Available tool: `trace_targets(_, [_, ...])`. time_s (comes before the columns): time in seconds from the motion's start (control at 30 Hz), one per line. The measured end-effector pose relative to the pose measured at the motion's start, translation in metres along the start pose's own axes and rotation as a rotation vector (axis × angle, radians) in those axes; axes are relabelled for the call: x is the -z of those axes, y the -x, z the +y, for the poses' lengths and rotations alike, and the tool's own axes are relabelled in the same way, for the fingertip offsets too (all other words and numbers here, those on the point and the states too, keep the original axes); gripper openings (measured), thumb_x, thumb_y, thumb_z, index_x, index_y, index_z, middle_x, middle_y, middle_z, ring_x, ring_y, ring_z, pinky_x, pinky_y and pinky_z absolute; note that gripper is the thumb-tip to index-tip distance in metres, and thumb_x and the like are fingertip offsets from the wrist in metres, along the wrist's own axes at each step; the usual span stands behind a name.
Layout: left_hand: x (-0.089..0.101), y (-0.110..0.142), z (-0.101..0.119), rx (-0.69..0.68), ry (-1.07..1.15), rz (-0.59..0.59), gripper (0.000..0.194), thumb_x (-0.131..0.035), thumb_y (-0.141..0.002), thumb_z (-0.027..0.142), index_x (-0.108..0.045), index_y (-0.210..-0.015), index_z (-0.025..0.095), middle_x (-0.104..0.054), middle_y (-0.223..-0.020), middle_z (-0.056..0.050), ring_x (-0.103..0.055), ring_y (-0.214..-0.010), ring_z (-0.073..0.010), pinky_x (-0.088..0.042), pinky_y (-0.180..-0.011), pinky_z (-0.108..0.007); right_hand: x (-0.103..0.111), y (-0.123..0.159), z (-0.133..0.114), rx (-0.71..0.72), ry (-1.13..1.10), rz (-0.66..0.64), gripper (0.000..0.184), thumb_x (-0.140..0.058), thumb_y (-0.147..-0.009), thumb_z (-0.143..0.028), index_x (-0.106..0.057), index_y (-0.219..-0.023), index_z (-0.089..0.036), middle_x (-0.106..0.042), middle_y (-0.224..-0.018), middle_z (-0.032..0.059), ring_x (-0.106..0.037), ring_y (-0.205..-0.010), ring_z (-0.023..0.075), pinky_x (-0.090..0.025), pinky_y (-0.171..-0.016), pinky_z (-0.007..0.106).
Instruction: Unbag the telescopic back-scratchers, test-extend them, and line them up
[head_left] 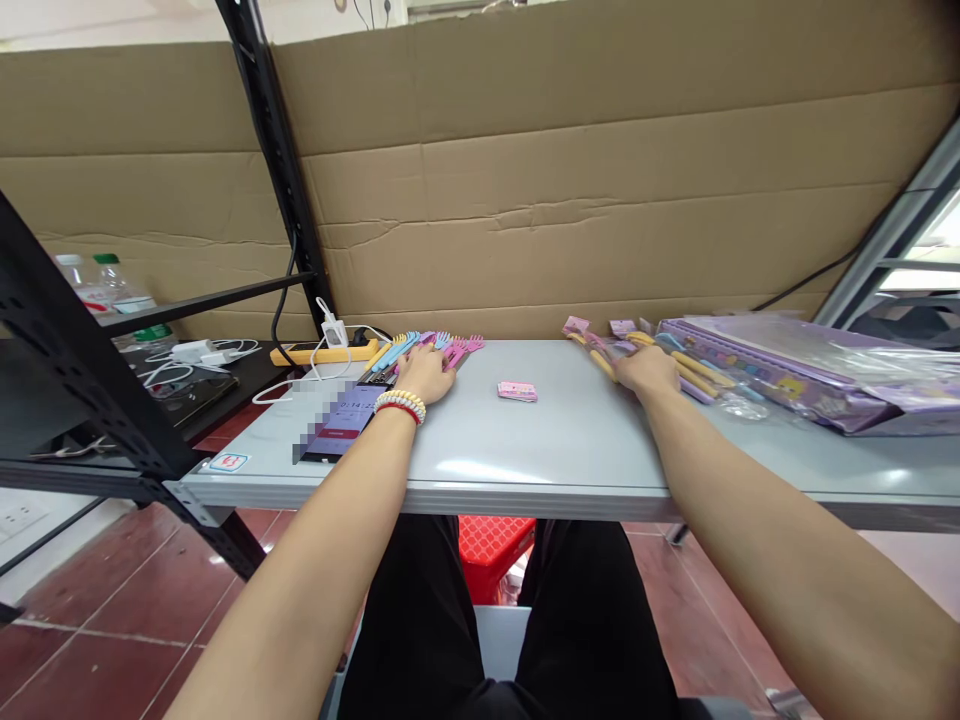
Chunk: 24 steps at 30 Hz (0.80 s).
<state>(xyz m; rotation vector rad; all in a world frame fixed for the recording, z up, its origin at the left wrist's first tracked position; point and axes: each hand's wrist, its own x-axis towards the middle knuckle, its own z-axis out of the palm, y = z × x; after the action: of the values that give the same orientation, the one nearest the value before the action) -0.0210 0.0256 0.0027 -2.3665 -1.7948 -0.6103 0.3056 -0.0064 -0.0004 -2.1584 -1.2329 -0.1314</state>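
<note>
"Where do the hands stand?"

"A person seated at a pale surface (pixel 480 440) reaches out both arms. The left hand (pixel 426 376), palm down with fingers bent, rests over a fan of colored plastic forks (pixel 397 350). The right hand (pixel 649 372) curls over yellow and purple sticks (pixel 697 368). Both sets of fingertips are hidden, so how far open each is, and whether anything is gripped, cannot be told."

"What lies around them?"

"A small pink packet (pixel 517 391) sits between the hands, touching neither. A phone (pixel 345 418) lies just nearer than the left hand; a purple box (pixel 795 365) is beyond the sticks, to the right hand's right."

"How is this best handled?"

"Likely with a light pinch at mid-handle, one piece at a time, so overlapping neighbors do not drag along. Loose clear wrapping (pixel 742 405) near the right hand could snag."

"And which way do they point?"

"The forks' heads point away from the person, fanning rightward past the left hand, handles trailing back toward the phone. The sticks' long axes slant from far left of the right hand to near right."
</note>
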Motion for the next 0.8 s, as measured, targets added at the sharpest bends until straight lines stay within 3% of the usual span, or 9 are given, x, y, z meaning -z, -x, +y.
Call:
trace_targets(0.1, [0.005, -0.001, 0.000, 0.204, 0.040, 0.130, 0.024, -0.044, -0.082, 0.027, -0.067, -0.088, 0.022, -0.068, -0.103, -0.008, -0.057, -0.105, -0.0254, -0.039, -0.093, -0.042, 0.003, 0.001, -0.002, -0.230, -0.033, 0.003, 0.045, -0.061, -0.077, -0.047, -0.066, -0.099, -0.009, -0.060, -0.097, 0.0260, -0.057, -0.094, 0.0340, -0.042, -0.070, 0.039])
trace_targets(0.23, [0.010, -0.001, -0.004, 0.385, 0.061, 0.201, 0.023, -0.048, -0.080, 0.026, -0.066, -0.092, 0.021, -0.069, -0.101, -0.010, -0.059, -0.102, -0.0270, -0.041, -0.089, -0.042, 0.008, 0.003, -0.007, -0.275, -0.103, 0.053, 0.035, -0.066, -0.074, -0.035, -0.067, -0.099, -0.010, -0.061, -0.101, 0.0254, -0.058, -0.095, 0.0341, -0.043, -0.074, 0.041])
trace_targets(0.43, [0.011, 0.004, -0.004, 0.374, -0.007, 0.069, 0.028, -0.057, -0.082, 0.034, -0.065, -0.096, 0.010, -0.066, -0.106, -0.018, -0.057, -0.105, -0.0303, -0.039, -0.090, -0.043, 0.014, 0.007, -0.012, -0.308, -0.109, 0.052, 0.032, -0.064, -0.073, -0.026, -0.068, -0.100, -0.010, -0.062, -0.101, 0.0235, -0.058, -0.097, 0.0346, -0.044, -0.074, 0.041])
trace_targets(0.8, [0.007, 0.001, -0.006, 0.359, 0.036, 0.156, 0.023, -0.055, -0.078, 0.022, -0.065, -0.100, 0.020, -0.068, -0.100, -0.012, -0.061, -0.099, -0.0282, -0.047, -0.082, -0.038, 0.012, 0.004, -0.009, -0.290, -0.139, 0.061, 0.027, -0.067, -0.072, -0.028, -0.070, -0.093, -0.011, -0.060, -0.094, 0.0221, -0.056, -0.092, 0.0334, -0.041, -0.071, 0.040])
